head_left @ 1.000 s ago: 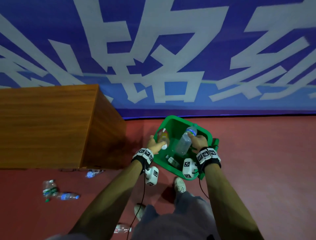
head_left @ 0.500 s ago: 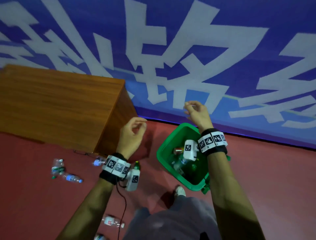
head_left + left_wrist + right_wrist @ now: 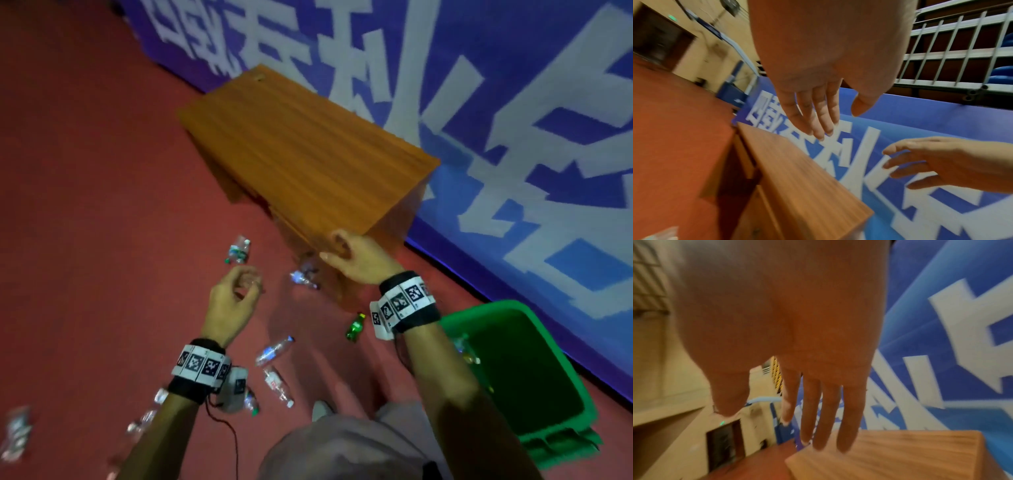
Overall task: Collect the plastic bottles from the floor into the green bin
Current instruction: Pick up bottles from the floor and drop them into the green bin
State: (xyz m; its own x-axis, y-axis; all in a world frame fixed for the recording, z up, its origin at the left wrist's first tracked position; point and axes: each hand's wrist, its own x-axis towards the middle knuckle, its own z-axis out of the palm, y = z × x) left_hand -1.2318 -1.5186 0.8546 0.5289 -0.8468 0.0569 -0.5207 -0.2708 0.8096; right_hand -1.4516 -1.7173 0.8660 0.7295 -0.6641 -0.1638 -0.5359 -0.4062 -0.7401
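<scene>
The green bin (image 3: 555,346) stands on the red floor at the lower right, with bottles (image 3: 466,349) lying inside. Several plastic bottles are scattered on the floor: a clear one (image 3: 274,349), a second clear one (image 3: 278,383), a small green one (image 3: 355,328), one with a green label (image 3: 238,251). My left hand (image 3: 239,291) hovers above the floor left of the bin, fingers loose and holding nothing (image 3: 826,116). My right hand (image 3: 346,260) is raised in front of the wooden cabinet, also holding nothing, fingers straight (image 3: 818,410).
A wooden cabinet (image 3: 308,161) stands against a blue banner wall (image 3: 513,137). More crushed bottles (image 3: 305,275) lie at the cabinet's foot and at the lower left (image 3: 17,431). My shoe (image 3: 322,411) is on the floor beside the bin.
Both hands let their bottles go into the bin, then rose and swung left away from it. My head turned left, bringing more floor bottles into view.
</scene>
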